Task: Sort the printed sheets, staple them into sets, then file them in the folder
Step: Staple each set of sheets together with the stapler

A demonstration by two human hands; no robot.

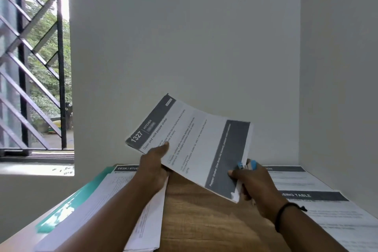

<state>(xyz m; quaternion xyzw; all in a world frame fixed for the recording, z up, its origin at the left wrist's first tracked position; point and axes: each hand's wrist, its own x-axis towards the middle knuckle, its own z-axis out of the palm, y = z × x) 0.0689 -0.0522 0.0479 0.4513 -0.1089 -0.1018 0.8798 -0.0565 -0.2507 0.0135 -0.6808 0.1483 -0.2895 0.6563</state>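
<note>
Both hands hold the sheets (190, 145) above the desk (196, 221): left hand (153, 164) pinches the near-left edge, right hand (252, 180) clamps the right corner along with a stapler (248, 164). Square the edges before stapling. The folder (67, 206) lies left.

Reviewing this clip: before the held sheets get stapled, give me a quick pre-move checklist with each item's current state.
1. Left hand grips the white printed sheets headed 1327 KITCHEN at their top end: ok.
2. Right hand pinches their dark bottom edge: ok.
3. Blue and white stapler in the right hand, behind the sheets: ok.
4. Sheet edges squared: cannot tell.
5. Stapler at a corner: not ok, it sits at the bottom edge.
6. Bare wooden desk below: ok.
</note>
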